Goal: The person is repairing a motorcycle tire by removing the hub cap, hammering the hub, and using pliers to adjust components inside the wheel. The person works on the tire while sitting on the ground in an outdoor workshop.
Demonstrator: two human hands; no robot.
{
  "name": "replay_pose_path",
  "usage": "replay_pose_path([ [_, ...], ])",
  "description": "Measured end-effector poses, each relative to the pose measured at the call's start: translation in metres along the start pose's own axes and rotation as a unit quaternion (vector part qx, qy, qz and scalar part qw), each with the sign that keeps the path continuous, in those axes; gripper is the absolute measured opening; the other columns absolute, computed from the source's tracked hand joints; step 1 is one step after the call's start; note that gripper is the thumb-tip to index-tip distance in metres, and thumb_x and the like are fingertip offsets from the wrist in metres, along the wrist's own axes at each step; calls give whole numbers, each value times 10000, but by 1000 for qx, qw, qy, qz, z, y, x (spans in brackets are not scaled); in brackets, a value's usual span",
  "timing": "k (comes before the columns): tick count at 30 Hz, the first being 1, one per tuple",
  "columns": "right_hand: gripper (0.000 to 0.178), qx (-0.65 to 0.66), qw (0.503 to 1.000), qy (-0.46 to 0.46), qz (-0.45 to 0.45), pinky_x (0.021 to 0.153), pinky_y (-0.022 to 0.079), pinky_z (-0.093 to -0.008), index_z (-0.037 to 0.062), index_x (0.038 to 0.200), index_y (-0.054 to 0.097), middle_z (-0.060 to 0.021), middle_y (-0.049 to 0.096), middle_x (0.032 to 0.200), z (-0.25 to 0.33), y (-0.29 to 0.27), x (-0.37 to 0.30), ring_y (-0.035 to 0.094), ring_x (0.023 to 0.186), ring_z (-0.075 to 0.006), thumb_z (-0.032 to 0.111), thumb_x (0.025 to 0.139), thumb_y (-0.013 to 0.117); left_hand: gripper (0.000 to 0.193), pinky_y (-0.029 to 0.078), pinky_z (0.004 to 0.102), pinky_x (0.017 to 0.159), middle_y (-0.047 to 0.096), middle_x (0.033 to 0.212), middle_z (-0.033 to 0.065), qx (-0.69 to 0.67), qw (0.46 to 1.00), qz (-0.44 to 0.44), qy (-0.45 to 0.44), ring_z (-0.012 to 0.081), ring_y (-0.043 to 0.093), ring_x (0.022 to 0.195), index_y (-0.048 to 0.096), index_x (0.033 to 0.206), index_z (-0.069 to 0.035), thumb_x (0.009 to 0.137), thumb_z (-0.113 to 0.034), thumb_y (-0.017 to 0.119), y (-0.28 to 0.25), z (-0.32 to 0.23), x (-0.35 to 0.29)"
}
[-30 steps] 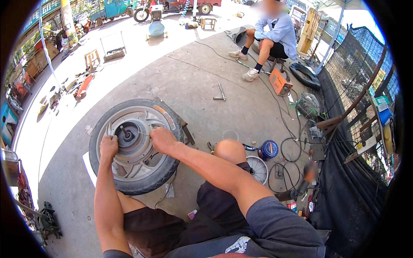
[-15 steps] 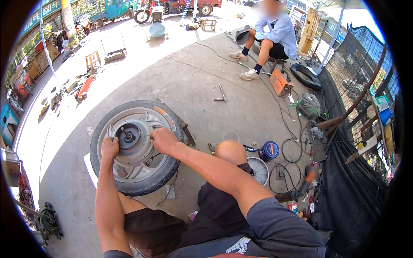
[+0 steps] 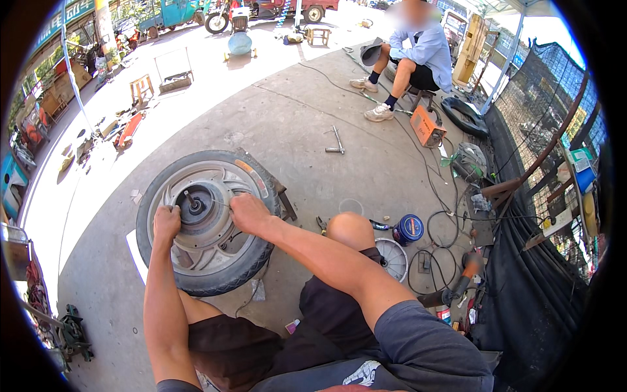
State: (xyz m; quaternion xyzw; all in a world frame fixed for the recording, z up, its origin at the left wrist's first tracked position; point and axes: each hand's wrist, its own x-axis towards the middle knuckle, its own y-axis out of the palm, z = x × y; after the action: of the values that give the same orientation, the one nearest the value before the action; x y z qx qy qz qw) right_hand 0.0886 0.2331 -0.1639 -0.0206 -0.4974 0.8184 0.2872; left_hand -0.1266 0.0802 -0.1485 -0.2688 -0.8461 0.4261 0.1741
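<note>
A spoked motor wheel point(image 3: 253, 171) with a black tyre lies flat in front of my knees, resting on a low support. Its round hub cavity point(image 3: 185, 220) is uncovered, and a shaft point(image 3: 191, 200) stands up in the middle. My left hand point(image 3: 167, 223) is closed at the hub's left edge, thumb and fingers pressed together. On the opposite edge, my right hand point(image 3: 249, 213) is closed too. A thin dark line, perhaps a wire or thin tool, shows beside the right fingers. What either hand grips is too small to make out.
Right of my knee are a light round cover point(image 3: 392, 260), a blue tub point(image 3: 409, 228), cables and an angle grinder point(image 3: 467, 271). A T-shaped wrench point(image 3: 336, 141) lies on the floor ahead. Farther off, a person point(image 3: 418, 55) sits near an orange welding machine point(image 3: 428, 127).
Almost nothing differs. The view has shifted very slightly, and both hands keep their places at the hub's edges.
</note>
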Motion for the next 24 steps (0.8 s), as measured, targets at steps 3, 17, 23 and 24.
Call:
replay_pose_path([
  [3, 174, 10, 1000, -14, -8, 815, 552, -495, -39, 860, 709, -310, 673, 916, -3, 1, 0, 674, 925, -445, 54, 796, 577, 394, 503, 484, 798, 674, 846, 290, -3, 1000, -1, 0, 426, 684, 859, 701, 845, 48, 908, -325, 592, 0, -1, 0],
  [17, 217, 25, 1000, 3, 9, 858, 513, -507, -27, 874, 690, -259, 684, 946, -2, -7, -1, 655, 963, -425, 184, 826, 703, 407, 509, 481, 771, 671, 804, 286, 14, 999, -15, 25, 419, 689, 823, 697, 822, 56, 918, -321, 580, 0, -1, -1],
  [23, 190, 30, 1000, -1, -8, 854, 513, -513, -21, 856, 689, -260, 680, 930, -1, -8, -3, 653, 955, -431, 167, 832, 684, 400, 507, 481, 776, 671, 817, 287, 2, 1000, -6, 9, 417, 688, 833, 697, 837, 53, 917, -321, 580, -3, -6, -4],
  [24, 184, 30, 999, -4, -10, 854, 513, -514, -20, 853, 689, -260, 680, 926, 0, -8, -3, 653, 953, -432, 163, 832, 680, 398, 507, 481, 779, 672, 820, 287, 3, 1000, -6, 8, 417, 688, 836, 698, 842, 53, 917, -320, 580, -3, -6, -4],
])
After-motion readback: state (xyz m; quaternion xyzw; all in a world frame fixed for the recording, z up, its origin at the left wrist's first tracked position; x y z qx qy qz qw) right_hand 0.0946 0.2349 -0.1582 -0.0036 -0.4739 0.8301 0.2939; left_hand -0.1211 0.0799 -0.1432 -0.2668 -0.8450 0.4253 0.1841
